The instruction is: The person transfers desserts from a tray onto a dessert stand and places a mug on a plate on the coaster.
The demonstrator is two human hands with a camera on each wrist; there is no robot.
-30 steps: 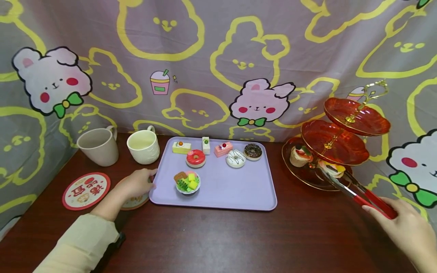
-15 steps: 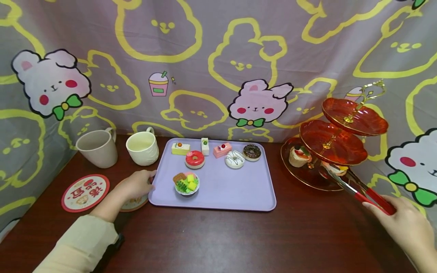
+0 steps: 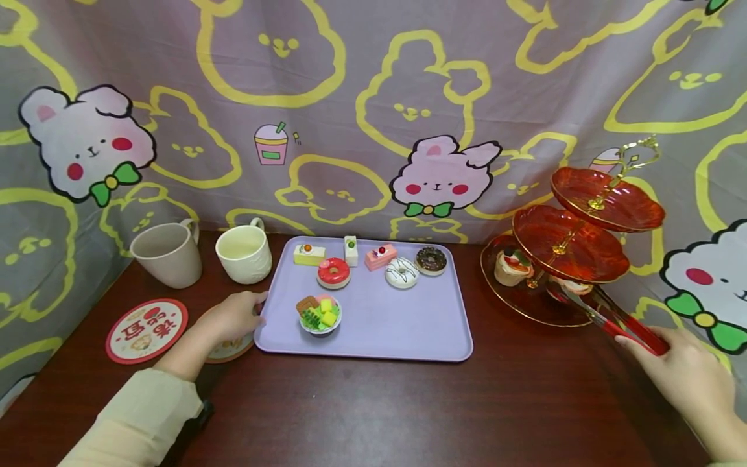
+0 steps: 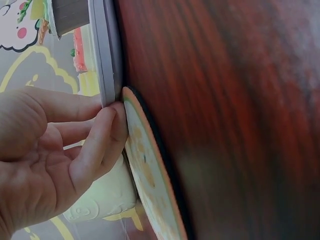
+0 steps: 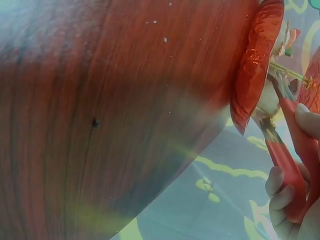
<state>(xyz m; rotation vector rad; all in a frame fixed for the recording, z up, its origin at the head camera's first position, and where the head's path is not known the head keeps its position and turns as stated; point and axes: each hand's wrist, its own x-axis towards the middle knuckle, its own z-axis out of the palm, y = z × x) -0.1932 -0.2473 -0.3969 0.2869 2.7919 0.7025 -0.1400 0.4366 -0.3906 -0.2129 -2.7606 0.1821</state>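
My left hand pinches the left edge of the lilac tray; in the left wrist view, thumb and fingers are at its rim. At the right, my right hand grips red-handled metal tongs. The tongs' arms reach in under the middle tier of a red, gold-rimmed tiered stand, one on either side of a toy cupcake on the bottom plate. That cupcake is partly hidden by the tier above. A second cupcake, topped with red and green, sits to its left.
The tray carries a small bowl of toy salad, a red donut, a white donut, a chocolate donut and several cake slices. Two mugs stand behind round coasters at the left. A patterned cloth hangs behind.
The tongs have moved slightly farther in and left under the middle tier, around the cupcake, whose top is now more hidden. The left hand stays on the tray's edge.
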